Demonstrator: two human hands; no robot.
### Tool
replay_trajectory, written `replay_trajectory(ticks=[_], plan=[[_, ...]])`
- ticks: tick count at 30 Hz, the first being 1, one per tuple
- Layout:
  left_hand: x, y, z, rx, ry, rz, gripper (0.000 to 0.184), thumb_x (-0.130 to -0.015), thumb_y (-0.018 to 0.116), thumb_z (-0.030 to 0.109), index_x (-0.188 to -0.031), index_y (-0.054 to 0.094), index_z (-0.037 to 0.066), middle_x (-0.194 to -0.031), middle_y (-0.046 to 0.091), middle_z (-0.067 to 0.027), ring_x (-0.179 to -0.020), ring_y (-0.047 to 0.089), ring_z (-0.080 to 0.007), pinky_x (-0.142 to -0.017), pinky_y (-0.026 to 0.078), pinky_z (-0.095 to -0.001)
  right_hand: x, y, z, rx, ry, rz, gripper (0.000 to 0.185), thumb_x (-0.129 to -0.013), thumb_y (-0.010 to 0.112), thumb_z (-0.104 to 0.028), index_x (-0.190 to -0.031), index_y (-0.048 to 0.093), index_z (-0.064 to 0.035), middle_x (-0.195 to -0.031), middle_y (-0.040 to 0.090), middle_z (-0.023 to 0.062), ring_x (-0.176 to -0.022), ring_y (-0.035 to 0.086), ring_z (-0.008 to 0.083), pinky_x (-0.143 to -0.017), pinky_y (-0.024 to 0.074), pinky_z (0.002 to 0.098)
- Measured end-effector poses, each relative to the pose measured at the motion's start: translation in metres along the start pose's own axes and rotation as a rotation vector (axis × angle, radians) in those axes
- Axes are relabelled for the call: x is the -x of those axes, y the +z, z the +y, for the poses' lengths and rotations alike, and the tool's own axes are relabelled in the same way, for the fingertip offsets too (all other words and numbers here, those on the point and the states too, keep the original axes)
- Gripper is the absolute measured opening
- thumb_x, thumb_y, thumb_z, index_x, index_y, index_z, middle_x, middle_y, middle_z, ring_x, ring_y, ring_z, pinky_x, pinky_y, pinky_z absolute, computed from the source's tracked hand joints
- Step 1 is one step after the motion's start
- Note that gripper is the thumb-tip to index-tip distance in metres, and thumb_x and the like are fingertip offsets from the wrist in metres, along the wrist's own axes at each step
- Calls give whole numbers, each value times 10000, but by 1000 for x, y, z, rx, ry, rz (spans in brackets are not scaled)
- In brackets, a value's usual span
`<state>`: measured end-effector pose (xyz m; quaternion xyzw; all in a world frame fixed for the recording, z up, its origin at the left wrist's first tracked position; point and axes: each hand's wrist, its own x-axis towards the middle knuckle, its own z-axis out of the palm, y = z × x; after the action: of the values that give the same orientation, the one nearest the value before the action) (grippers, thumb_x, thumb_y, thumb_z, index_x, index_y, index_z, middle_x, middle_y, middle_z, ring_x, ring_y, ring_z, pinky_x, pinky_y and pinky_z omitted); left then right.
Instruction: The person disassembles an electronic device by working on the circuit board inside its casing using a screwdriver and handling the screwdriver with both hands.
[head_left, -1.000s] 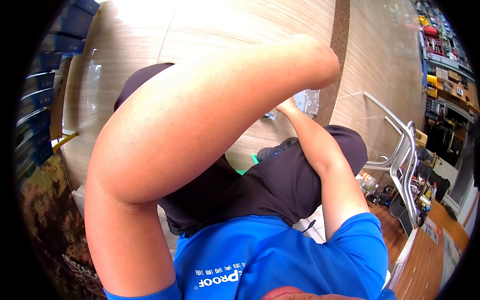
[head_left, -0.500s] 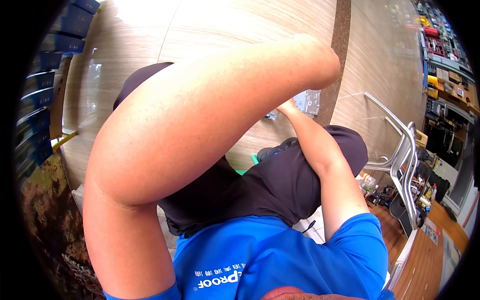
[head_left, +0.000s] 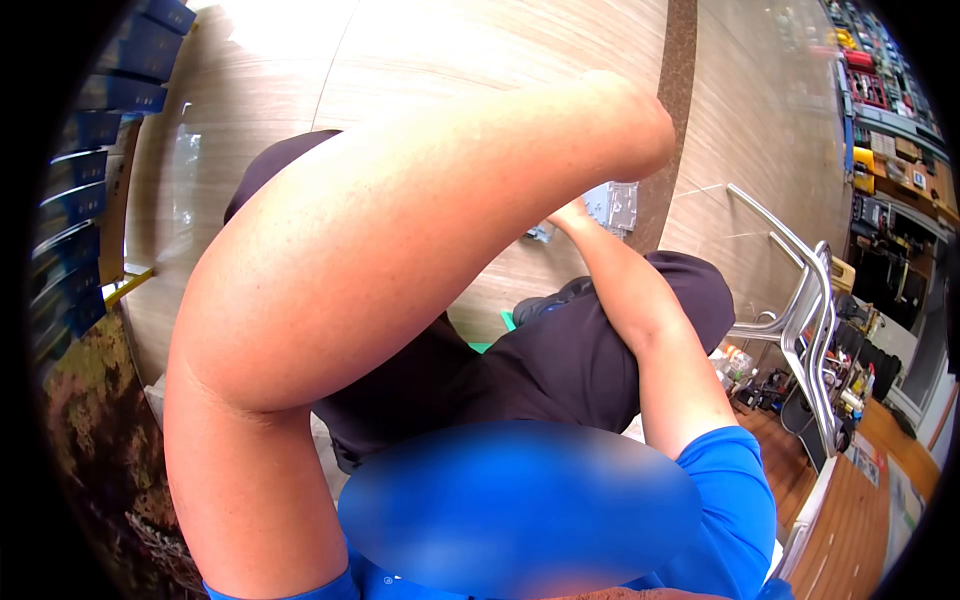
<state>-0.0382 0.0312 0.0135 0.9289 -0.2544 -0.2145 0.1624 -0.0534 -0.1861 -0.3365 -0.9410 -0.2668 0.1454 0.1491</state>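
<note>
My left forearm crosses the view close to the camera. Its rounded far end, at my left hand (head_left: 642, 132), shows no fingers, and anything held is hidden. Below it, my right hand (head_left: 568, 215) is partly covered by that forearm, its fingers out of sight. Just right of my right hand lies a clear plastic case or tray (head_left: 612, 207) on the floor (head_left: 480, 300). A small grey-blue piece (head_left: 541, 234) shows left of the hand. Whether my right hand holds either cannot be seen.
A metal tube frame (head_left: 815, 310) stands at the right, near small items and a wooden surface (head_left: 850, 530). Shelves of goods (head_left: 880, 120) are at the upper right, blue boxes (head_left: 130, 90) at the upper left. A dark shoe (head_left: 545, 305) and green edge (head_left: 507, 320) are below.
The view has shifted very slightly, and a blur now covers the shirt front. Both arms keep nearly the same pose.
</note>
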Motion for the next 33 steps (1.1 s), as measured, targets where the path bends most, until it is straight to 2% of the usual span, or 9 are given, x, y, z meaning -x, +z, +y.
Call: replay_trajectory(ticks=[4, 6, 18, 28, 30, 33], plan=[[-1, 0, -1, -4, 6, 18, 201, -769, 736, 188, -913, 738, 48, -912, 706, -132, -870, 683, -275, -725, 546, -390, -1, -3, -3, -41, -29, 7, 259, -820, 600, -94, -1071, 658, -70, -1053, 645, 234, -1045, 611, 360, -924, 481, 425], [-2, -3, 0, -16, -1, -78, 285, -797, 626, 92, -1069, 713, 102, -1083, 686, -70, -962, 664, -256, -722, 537, -413, 0, -8, -7, -47, 2, -28, 253, -819, 597, -89, -1066, 650, -66, -1044, 648, 230, -1031, 616, 359, -913, 484, 430], [2, -5, 2, -46, 9, -75, 316, -797, 643, 102, -1108, 704, 101, -1131, 675, -86, -1017, 656, -274, -767, 544, -428, 2, -25, -24, -79, 8, -53, 226, -833, 555, -75, -1043, 637, -50, -1021, 655, 228, -1013, 620, 367, -900, 489, 444], [-3, -1, 2, -72, 16, -92, 304, -798, 638, 104, -1093, 708, 93, -1113, 680, -89, -1006, 658, -274, -754, 543, -433, 3, -36, -35, -64, 36, -70, 235, -847, 503, -77, -1041, 633, -53, -1027, 651, 234, -1008, 618, 385, -892, 489, 465], [0, 0, 2, -35, 10, -7, 202, -745, 706, 111, -930, 724, 33, -950, 700, -146, -902, 679, -279, -751, 547, -388, 3, -38, -37, -49, 24, -75, 237, -850, 492, -77, -1039, 630, -46, -1038, 649, 232, -1014, 616, 382, -895, 487, 463], [2, 1, 1, -12, 9, 18, 202, -749, 710, 121, -931, 724, 34, -947, 701, -145, -898, 680, -279, -749, 546, -390, 4, -40, -39, -34, -27, -58, 238, -852, 483, -71, -1038, 627, -37, -1050, 647, 225, -1024, 611, 375, -906, 482, 458]])
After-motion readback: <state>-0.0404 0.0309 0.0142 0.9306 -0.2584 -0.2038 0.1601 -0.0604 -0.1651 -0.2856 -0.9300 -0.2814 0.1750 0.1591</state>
